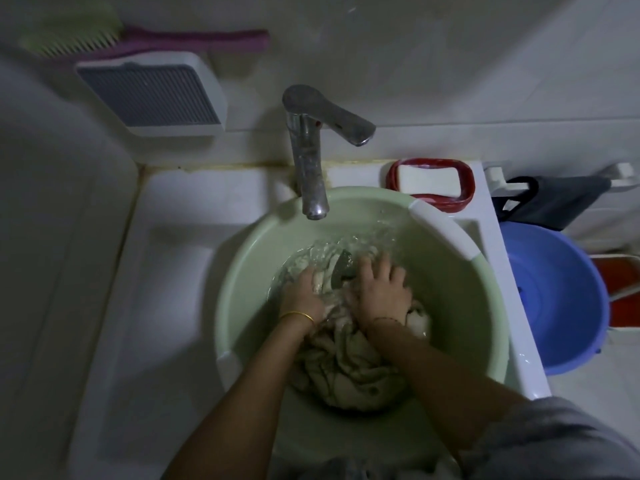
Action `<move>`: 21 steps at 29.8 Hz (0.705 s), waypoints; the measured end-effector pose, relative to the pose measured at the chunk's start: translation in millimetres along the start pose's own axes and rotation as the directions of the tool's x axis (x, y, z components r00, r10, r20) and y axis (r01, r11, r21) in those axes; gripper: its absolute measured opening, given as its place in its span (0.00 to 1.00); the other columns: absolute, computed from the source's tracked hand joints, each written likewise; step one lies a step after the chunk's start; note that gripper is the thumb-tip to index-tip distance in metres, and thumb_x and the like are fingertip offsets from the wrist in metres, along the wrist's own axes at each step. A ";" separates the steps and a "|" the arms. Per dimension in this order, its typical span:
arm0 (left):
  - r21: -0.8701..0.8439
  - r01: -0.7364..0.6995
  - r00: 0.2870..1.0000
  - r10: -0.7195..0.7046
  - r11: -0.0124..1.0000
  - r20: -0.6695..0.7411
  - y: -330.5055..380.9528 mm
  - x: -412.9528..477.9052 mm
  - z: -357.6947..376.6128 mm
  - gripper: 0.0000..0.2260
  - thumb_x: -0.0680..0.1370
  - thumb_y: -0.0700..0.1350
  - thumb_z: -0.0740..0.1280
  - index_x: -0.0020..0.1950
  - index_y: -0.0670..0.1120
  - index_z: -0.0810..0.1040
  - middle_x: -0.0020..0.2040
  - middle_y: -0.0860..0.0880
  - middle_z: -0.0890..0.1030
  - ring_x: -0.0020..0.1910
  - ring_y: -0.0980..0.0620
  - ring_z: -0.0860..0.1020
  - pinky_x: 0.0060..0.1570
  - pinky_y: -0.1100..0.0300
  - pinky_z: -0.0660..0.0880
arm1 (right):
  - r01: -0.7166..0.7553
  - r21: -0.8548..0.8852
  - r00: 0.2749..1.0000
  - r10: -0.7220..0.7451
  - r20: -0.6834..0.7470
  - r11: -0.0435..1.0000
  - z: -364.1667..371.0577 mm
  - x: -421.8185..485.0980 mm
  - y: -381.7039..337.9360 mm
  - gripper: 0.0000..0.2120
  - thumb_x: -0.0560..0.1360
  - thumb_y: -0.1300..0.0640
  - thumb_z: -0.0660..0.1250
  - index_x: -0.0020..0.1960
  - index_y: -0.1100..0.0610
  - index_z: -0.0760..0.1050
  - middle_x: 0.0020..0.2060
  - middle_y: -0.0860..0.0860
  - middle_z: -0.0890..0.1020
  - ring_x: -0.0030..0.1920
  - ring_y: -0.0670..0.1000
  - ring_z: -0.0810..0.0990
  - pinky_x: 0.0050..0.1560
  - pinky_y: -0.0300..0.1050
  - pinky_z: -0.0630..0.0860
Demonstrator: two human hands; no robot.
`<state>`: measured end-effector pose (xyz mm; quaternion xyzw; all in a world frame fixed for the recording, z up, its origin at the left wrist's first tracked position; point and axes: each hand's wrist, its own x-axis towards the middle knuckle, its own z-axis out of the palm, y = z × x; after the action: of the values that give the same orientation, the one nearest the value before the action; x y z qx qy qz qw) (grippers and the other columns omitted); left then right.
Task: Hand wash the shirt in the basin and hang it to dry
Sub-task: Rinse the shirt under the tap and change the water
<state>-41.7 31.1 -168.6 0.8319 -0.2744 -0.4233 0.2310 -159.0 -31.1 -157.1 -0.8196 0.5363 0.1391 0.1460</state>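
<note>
While both hands work low in the basin (467, 323), I judge the main risk to be spillage; the water is churned up on the far side, and a hard shove there could send it over the rim into the sink (180, 271) or onto the person's grey top; the shirt (349, 372) lies bunched on the basin's bottom, the far part under water, the near part heaped above it; the left hand (301, 294) has its fingers curled into a fold and grips it; the right hand (379, 289) lies spread on the wad just beside, pressing with fingers fairly straight; the basin seems to overhang the sink's near edge, so heavy pressure on that side might rock it; the bracelet (298, 316) touches the wet cloth and could snag a thread; the tap (308, 161) hangs over the far rim, right where a lifted shirt or knuckles would meet it, and I cannot tell whether it is running; soap (427, 180) sits in a red dish (465, 188) behind the basin, reachable only past the tap; a blue tub (561, 306) stands to the right, a dark cloth (557, 199) on a rail above it; a brush (173, 41) rests up on the wall
</note>
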 end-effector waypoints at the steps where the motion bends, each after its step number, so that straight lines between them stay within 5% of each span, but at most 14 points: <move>1: -0.295 0.084 0.996 -0.079 0.952 0.028 8.1 -3.1 -6.1 0.19 0.74 0.35 0.63 0.64 0.46 0.74 0.59 0.42 0.77 0.58 0.42 0.77 0.57 0.55 0.74 | -0.062 0.207 0.998 0.057 0.027 0.976 -2.0 -1.5 -7.1 0.26 0.76 0.45 0.61 0.72 0.51 0.61 0.71 0.58 0.62 0.64 0.61 0.69 0.54 0.52 0.73; 3: -0.722 0.263 0.964 -0.198 0.640 0.175 18.2 -10.1 -15.7 0.09 0.75 0.35 0.60 0.48 0.42 0.80 0.43 0.39 0.83 0.38 0.45 0.83 0.39 0.58 0.79 | -0.089 0.617 0.996 0.063 0.065 0.782 -13.0 -5.2 -22.8 0.15 0.74 0.49 0.65 0.59 0.52 0.75 0.57 0.54 0.78 0.53 0.57 0.78 0.47 0.45 0.75; 5: -0.861 0.353 0.929 -0.242 0.367 0.278 27.0 -10.4 -23.5 0.13 0.78 0.46 0.60 0.43 0.41 0.80 0.33 0.42 0.83 0.31 0.46 0.81 0.37 0.59 0.79 | -0.006 0.736 1.000 0.008 0.000 0.677 -30.6 -21.0 -34.2 0.11 0.73 0.44 0.67 0.46 0.51 0.80 0.44 0.51 0.83 0.44 0.52 0.80 0.41 0.44 0.75; 8: -0.896 0.329 0.942 -0.172 0.298 0.289 38.1 -23.4 -29.6 0.20 0.80 0.56 0.56 0.42 0.44 0.79 0.34 0.42 0.82 0.44 0.44 0.78 0.48 0.54 0.73 | 0.146 0.691 0.989 -0.089 -0.118 0.708 -60.4 -47.8 -51.5 0.16 0.73 0.41 0.66 0.33 0.51 0.76 0.36 0.49 0.79 0.37 0.49 0.76 0.36 0.42 0.67; 11: -0.853 0.352 0.933 -0.217 0.386 0.287 38.2 -49.4 -26.5 0.18 0.83 0.47 0.51 0.65 0.42 0.73 0.54 0.29 0.75 0.65 0.45 0.70 0.57 0.53 0.70 | 0.217 0.568 0.973 -0.133 -0.186 0.794 -67.5 -50.9 -58.3 0.16 0.76 0.46 0.61 0.40 0.55 0.80 0.39 0.53 0.81 0.40 0.53 0.79 0.36 0.42 0.65; 12: -0.795 0.363 0.930 -0.236 0.486 0.281 39.1 -57.6 -24.1 0.18 0.83 0.44 0.50 0.69 0.40 0.68 0.57 0.34 0.75 0.64 0.44 0.72 0.56 0.54 0.71 | 0.206 0.558 0.974 -0.113 -0.197 0.804 -65.9 -46.8 -56.8 0.15 0.76 0.47 0.60 0.42 0.55 0.80 0.40 0.54 0.82 0.41 0.54 0.79 0.35 0.42 0.65; 15: -0.526 0.251 0.967 -0.180 0.813 0.182 60.4 -61.5 -15.7 0.15 0.83 0.44 0.53 0.64 0.42 0.72 0.48 0.48 0.74 0.54 0.45 0.77 0.42 0.64 0.71 | 0.049 0.568 0.988 0.045 -0.149 0.822 -64.9 -27.9 -40.5 0.13 0.77 0.49 0.60 0.48 0.54 0.80 0.43 0.56 0.82 0.44 0.58 0.80 0.37 0.42 0.68; 17: -0.416 0.203 0.979 -0.174 0.886 0.108 75.0 -53.9 -17.2 0.12 0.81 0.49 0.59 0.52 0.43 0.78 0.44 0.47 0.75 0.48 0.46 0.78 0.33 0.65 0.67 | -0.047 0.494 0.986 0.118 -0.114 0.868 -64.0 -11.0 -17.8 0.13 0.78 0.48 0.58 0.48 0.54 0.79 0.46 0.57 0.82 0.45 0.58 0.80 0.41 0.44 0.72; 19: -0.313 0.041 0.993 -0.072 0.949 -0.089 68.1 -40.5 -23.6 0.13 0.77 0.53 0.63 0.39 0.45 0.76 0.42 0.41 0.78 0.45 0.43 0.77 0.36 0.61 0.66 | -0.091 0.338 0.992 0.116 -0.053 0.937 -60.6 -0.1 5.3 0.14 0.79 0.48 0.56 0.50 0.55 0.76 0.51 0.56 0.79 0.47 0.58 0.79 0.44 0.45 0.74; 21: 0.046 -0.165 0.961 0.171 0.985 -0.219 50.8 -28.5 -32.9 0.12 0.77 0.52 0.63 0.44 0.43 0.74 0.48 0.38 0.76 0.48 0.41 0.76 0.45 0.55 0.70 | -0.106 0.197 0.992 0.091 0.083 0.975 -58.7 2.3 19.7 0.15 0.79 0.48 0.55 0.57 0.55 0.74 0.59 0.56 0.72 0.54 0.59 0.75 0.49 0.50 0.74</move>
<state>-41.6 17.0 -103.3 0.8509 -0.3220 -0.3027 0.2838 -172.0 -63.4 -105.8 -0.7672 0.5820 0.1213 0.2407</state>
